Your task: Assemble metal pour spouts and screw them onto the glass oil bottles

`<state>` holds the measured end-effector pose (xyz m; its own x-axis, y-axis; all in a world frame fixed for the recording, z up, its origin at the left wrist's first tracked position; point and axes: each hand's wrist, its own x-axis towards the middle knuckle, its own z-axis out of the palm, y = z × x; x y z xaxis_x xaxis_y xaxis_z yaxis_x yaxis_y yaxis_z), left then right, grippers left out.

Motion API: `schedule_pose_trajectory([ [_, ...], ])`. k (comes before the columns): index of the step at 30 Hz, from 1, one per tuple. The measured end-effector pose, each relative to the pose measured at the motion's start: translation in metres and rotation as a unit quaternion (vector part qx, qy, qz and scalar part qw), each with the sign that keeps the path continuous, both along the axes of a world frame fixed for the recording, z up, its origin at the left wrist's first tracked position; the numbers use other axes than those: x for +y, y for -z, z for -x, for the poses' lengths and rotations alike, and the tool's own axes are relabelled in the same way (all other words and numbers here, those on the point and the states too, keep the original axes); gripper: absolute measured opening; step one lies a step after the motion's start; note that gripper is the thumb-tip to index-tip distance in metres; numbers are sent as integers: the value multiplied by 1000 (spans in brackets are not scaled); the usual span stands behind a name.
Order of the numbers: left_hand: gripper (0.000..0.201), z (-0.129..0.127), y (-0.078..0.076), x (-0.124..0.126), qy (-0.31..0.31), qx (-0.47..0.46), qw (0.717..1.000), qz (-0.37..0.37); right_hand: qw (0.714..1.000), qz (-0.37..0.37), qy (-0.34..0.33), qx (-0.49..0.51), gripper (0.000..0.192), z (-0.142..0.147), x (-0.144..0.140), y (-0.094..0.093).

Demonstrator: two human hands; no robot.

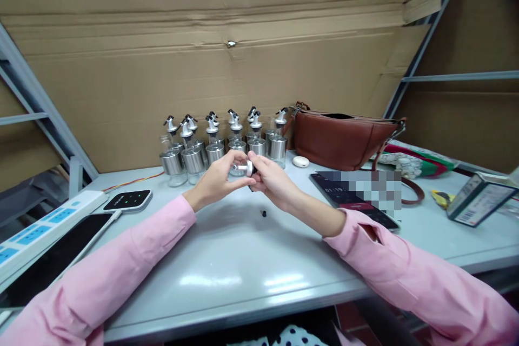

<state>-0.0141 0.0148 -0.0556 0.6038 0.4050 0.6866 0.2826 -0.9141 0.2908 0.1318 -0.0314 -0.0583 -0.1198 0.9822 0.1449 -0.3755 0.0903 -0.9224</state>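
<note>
Power strip (40,230) runs down the left edge of the frame, white plastic with blue socket faces, and a flat dark-screened device (57,257) lies alongside it. Just above that is a rounded little black gadget (128,200) with green lights, cable at its edge, so I'd guess it's parked there to be near power.

Left of centre you get a cluster of bottles (215,152): clear glass, brushed metal sleeves, most topped with silvery pourers and black flip levers. They're up against the creased cardboard (203,81), probably to keep them out of the elbows' way.

Middle of the frame is the main bit. Left hand (219,175) makes a C, thumb and index spread round the gap, tips closed on the pale collar of a loose pourer spout (250,168). Right hand (273,178) has its fingers bunched around the dark end; some fingertips are hidden, so can't tell exactly how they sit. Looks like a two-sided grip to steady something small and slippery. A tiny black piece (263,213) lies on the glossy grey tabletop (243,259) just below.

Further right: smooth white pebble-like case (300,161), slouchy brown leathery bag (340,140), phone (330,190) lying tilted, then a crisp-edged box (478,203) at the far right.
</note>
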Motion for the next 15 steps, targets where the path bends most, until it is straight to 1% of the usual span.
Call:
schedule_pose_trajectory([
  [1,41,0,-1,0,1,5,1000,8,1000,-1,4,2,52,0,1,1],
  [3,36,0,-7,-1,2,19,1000,20,1000,-6,6,7,52,-1,4,4],
  [6,28,3,-18,-3,0,57,998,25,1000,-10,-3,8,50,-3,6,6],
  [9,32,8,-29,-2,-14,116,993,12,1000,-15,-19,2,48,-4,5,6],
  [12,34,14,-36,0,-38,184,982,-7,999,-24,-36,-5,43,-3,4,6],
  [15,32,18,-39,1,-91,261,960,-46,998,-26,-49,-13,39,-3,3,5],
])
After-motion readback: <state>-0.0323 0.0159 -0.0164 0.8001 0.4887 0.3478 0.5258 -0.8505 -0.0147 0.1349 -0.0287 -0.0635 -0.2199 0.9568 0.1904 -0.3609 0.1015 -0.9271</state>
